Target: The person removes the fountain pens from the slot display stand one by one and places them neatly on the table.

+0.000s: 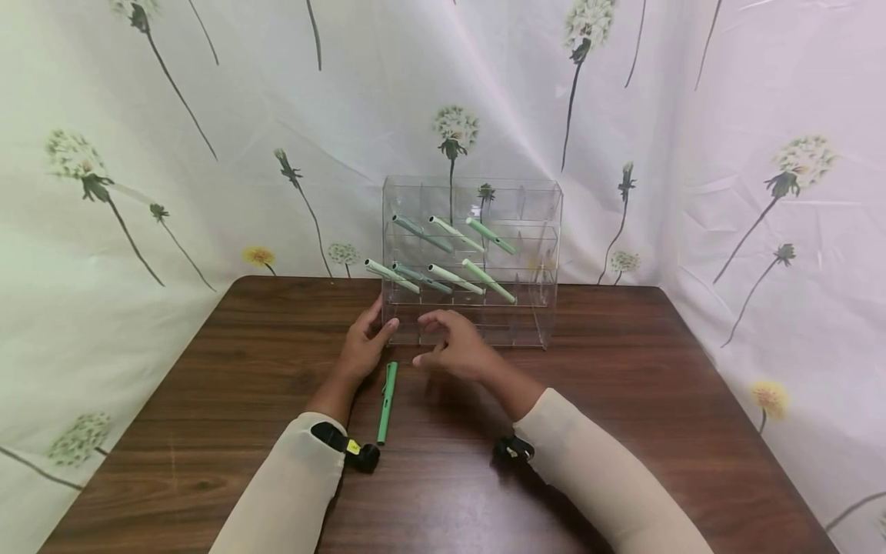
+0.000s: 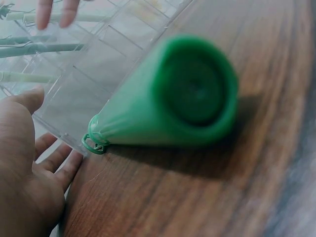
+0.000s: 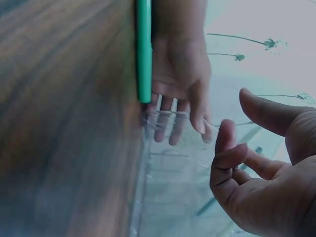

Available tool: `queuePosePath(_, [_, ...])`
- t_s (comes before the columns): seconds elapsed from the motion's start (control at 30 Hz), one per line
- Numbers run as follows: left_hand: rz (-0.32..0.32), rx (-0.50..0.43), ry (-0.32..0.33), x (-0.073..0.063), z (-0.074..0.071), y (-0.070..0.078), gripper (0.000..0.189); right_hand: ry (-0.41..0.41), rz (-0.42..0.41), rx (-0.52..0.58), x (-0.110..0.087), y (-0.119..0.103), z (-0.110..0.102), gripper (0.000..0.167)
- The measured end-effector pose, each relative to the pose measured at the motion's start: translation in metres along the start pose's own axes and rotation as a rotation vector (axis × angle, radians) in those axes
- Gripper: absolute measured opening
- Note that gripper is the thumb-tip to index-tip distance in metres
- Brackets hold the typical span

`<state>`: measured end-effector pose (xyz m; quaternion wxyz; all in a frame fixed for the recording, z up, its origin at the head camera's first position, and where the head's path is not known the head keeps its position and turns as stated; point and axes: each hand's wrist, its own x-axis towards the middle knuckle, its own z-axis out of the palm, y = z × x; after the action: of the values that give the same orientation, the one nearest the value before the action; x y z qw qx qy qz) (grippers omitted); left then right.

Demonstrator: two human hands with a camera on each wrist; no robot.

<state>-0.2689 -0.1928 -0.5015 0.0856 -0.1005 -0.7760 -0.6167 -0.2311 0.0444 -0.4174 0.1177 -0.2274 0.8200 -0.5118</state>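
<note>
Green pen point(image 1: 388, 403) lies near a yellow wrist label point(image 1: 354, 447) too small to read.

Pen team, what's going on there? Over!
Left fingers beside clear rack. Right fingers empty. Loose green pen lying on table; nothing on top.

**Cropped sleeves, a blurred pen end**

In the head view, the bottom edge cuts off both sleeves point(image 1: 273, 496) and the table point(image 1: 443, 500); any print on the yellow tag point(image 1: 354, 447) is too small to read. The left wrist view blurs the near end of the green pen point(image 2: 195, 89), crops the left hand point(image 2: 24, 163) and clear rack point(image 2: 79, 94), and leaves only fingertips of the right hand point(image 2: 57, 12). In the right wrist view, the pen's upper part is cut off and the wood blurred
</note>
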Motion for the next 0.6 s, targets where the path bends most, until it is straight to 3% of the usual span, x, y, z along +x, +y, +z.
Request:
queuePosePath(0.23, [-0.014,0.020,-0.005,0.000,0.000,0.001,0.070,0.121,-0.082,0.083,-0.002,-0.013,-0.024,0.060])
queuePosePath(0.6, [-0.014,0.035,-0.016,-0.002,-0.002,0.002,0.069,0.335,-0.055,0.149,0.002,-0.012,-0.056,0.059])
